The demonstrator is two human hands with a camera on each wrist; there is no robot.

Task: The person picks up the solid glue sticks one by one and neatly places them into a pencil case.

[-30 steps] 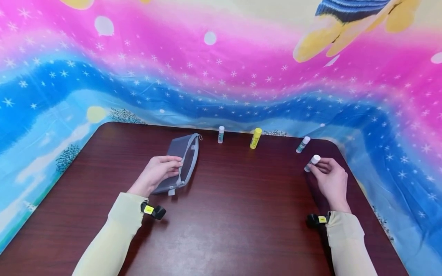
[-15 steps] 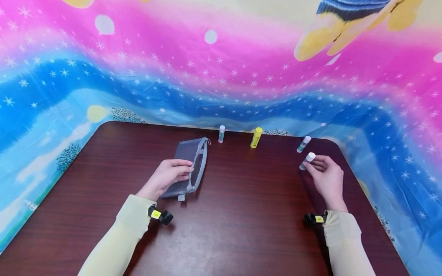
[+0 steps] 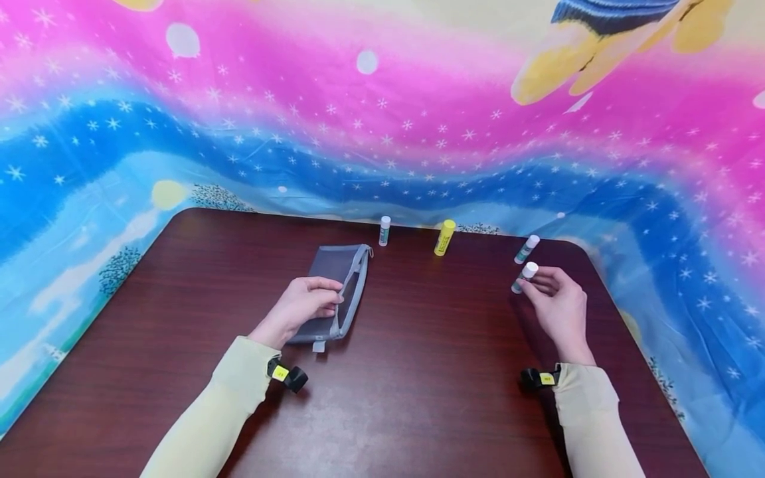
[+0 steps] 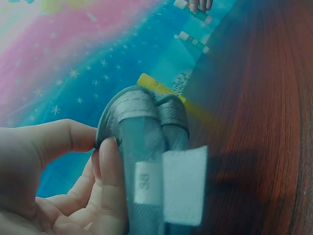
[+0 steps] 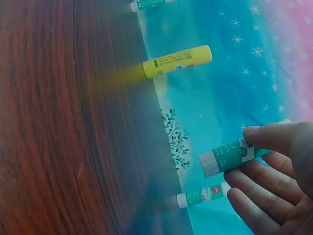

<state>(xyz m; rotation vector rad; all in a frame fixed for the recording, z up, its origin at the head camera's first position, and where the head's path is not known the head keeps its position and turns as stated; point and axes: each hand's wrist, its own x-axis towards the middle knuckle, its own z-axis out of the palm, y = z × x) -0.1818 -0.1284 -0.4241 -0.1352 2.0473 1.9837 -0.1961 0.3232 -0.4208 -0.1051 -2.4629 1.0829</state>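
In the head view my left hand (image 3: 305, 305) pinches the rim of a grey mesh zipper pouch (image 3: 337, 262), whose mouth gapes toward the right. The left wrist view shows thumb and finger on that edge, beside a white tag (image 4: 185, 186). My right hand (image 3: 558, 305) holds a white-and-green glue stick (image 3: 524, 277) between thumb and fingers, its white cap uppermost. In the right wrist view this glue stick (image 5: 232, 155) appears raised off the tabletop. Just beyond it stands another white-and-green glue stick (image 3: 526, 249).
A yellow glue stick (image 3: 445, 238) stands upright near the back edge of the dark wooden table (image 3: 418, 398). Left of it is a smaller white-and-green glue stick (image 3: 385, 231). A colourful printed cloth (image 3: 382, 153) hangs behind the table and along its sides.
My left hand has brought the pouch to the right and slightly nearer me. The right hand, still holding its glue stick, has shifted a little left.
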